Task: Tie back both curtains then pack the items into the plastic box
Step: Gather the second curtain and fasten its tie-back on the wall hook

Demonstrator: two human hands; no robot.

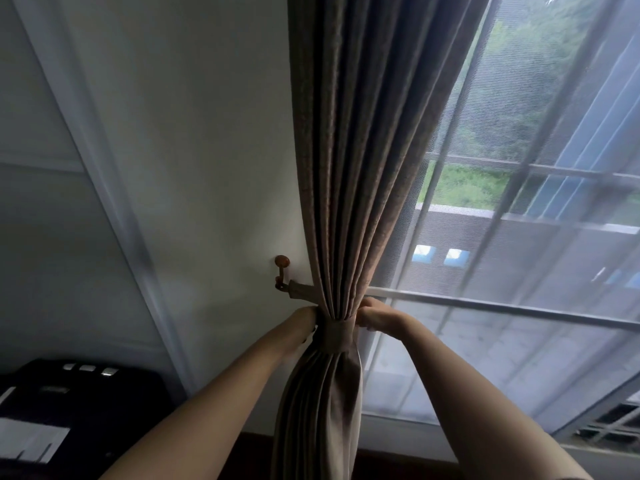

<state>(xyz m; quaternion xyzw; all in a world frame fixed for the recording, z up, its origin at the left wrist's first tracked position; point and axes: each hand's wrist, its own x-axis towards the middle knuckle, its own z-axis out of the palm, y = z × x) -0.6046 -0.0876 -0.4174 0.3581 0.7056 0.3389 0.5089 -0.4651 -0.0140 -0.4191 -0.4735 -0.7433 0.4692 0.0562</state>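
- A brown curtain (341, 168) hangs at centre frame, cinched low down by a matching tie-back (337, 336).
- The tie-back's end runs up-left to a wooden hook (282, 271) on the wall.
- The left hand (306, 318) meets the curtain's left side at the tie-back; its fingers are hidden, so the grip cannot be told.
- The right hand (372, 315), fingers curled, grips the curtain's right edge.

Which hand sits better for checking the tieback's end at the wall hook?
Likely the left hand: it is at the tieback, nearest the hook; the right hand is beyond the curtain.
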